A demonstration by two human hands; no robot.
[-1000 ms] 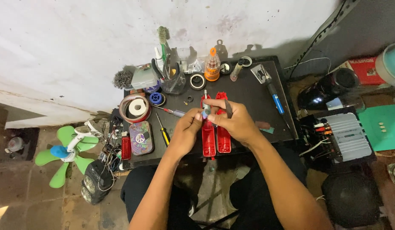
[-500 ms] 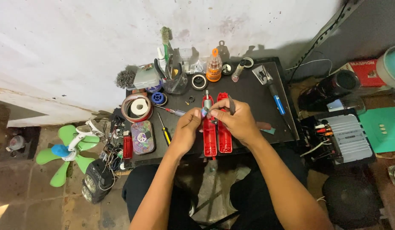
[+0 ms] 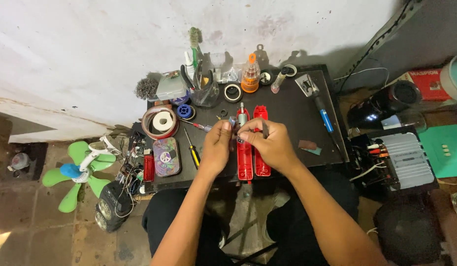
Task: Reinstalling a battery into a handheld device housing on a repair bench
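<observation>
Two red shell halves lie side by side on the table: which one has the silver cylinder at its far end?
The left red half, beside the left hand. The silver cylinder sits at its far end; the right red half ends in bare red plastic.

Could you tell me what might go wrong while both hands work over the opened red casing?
The red casing reaches the table edge, so a nudge might tip it off. The small part pinched between left hand and right hand could drop among the clutter. The screwdriver lies near the left wrist.
</observation>
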